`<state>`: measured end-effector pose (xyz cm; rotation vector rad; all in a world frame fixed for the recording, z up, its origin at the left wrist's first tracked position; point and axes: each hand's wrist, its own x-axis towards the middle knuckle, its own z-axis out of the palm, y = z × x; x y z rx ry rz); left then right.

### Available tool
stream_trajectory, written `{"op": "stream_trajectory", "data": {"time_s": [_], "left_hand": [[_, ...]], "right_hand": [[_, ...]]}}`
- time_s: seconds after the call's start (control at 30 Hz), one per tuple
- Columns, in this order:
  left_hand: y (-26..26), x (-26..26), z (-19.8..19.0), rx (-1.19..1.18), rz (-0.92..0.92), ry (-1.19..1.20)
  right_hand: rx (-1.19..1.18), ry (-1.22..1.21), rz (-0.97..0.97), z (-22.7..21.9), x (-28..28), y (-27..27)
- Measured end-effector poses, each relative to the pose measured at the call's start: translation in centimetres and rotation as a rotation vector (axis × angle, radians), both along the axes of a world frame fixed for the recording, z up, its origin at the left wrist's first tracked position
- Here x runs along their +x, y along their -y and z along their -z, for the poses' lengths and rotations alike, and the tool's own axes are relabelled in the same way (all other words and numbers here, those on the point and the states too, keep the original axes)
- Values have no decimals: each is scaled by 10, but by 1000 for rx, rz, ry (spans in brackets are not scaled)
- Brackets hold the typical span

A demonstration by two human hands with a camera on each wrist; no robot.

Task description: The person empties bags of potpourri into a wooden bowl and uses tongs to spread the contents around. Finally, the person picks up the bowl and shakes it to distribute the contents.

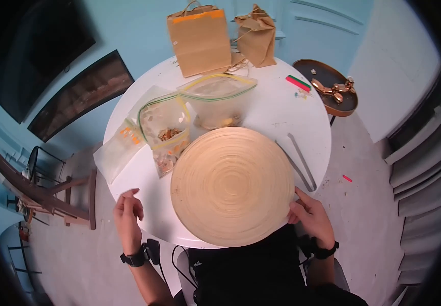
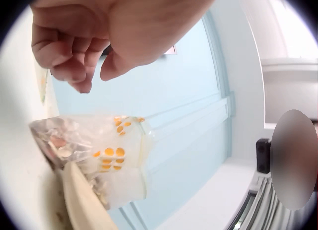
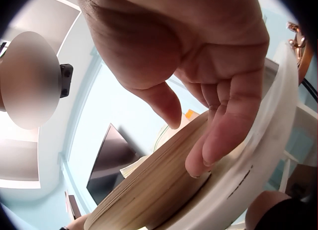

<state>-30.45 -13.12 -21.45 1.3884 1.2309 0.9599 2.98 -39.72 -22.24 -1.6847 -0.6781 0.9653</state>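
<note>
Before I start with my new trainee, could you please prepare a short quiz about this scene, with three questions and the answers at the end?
1. Which hand is at the edge of the round wooden piece?
A) left
B) right
C) both

2. True or false: the grey tongs lie to the person's right of the wooden piece.

3. How many brown paper bags stand toward the far side of the white table?

Key:
1. B. The right hand is at the edge; the left hand is apart from it.
2. True.
3. Two.
</note>
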Motion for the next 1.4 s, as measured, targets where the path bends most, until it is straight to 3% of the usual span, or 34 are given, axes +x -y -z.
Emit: {"op": "stream_trajectory", "data": {"time_s": [0.07, 0.13, 0.2, 0.3, 0.37, 0.43, 0.53, 0.57, 0.6, 0.67, 0.83, 0.93, 1.1, 1.2, 1.27, 1.33, 1.4], "left_hand": [[-14, 3, -15, 97, -177, 199], [-24, 7, -19, 184, -266, 244], [-29, 9, -7, 98, -318, 350], [-42, 6, 19, -111, -465, 432], [-42, 2, 42, -78, -410, 460], [-45, -2, 58, -144, -395, 560], [-37, 8, 48, -97, -446, 543], [-28, 1, 32, -186, -271, 357], [-25, 14, 25, -179, -259, 355], [-19, 33, 21, -81, -414, 254], [-18, 29, 19, -65, -321, 315], [-18, 32, 16, -117, -349, 323], [-17, 38, 10, -115, -357, 284], [-26, 25, 28, -101, -348, 317], [-25, 24, 28, -118, -348, 330], [-23, 20, 28, -133, -365, 339], [-25, 22, 29, -98, -324, 303]], "right_hand": [[12, -9, 42, 8, 3, 7], [26, -19, 73, 17, 4, 16], [107, 56, 277, 17, 10, 23], [149, 109, 390, 21, 30, 35], [51, 302, 469, 14, 43, 32], [58, 306, 599, 5, 50, 15], [168, 252, 668, -16, 73, -8], [241, 235, 660, -15, 87, -16], [317, 214, 650, -12, 101, -25], [286, 161, 596, 0, 121, -45], [177, -40, 426, 31, 163, -70], [260, -251, 369, 36, 159, -68], [257, -253, 394, 27, 155, -65], [220, -261, 364, 21, 144, -58], [7, 221, 284, 3, 127, -41], [-82, 339, 235, -12, 107, -29], [-245, 760, 102, -20, 88, -25]]}}
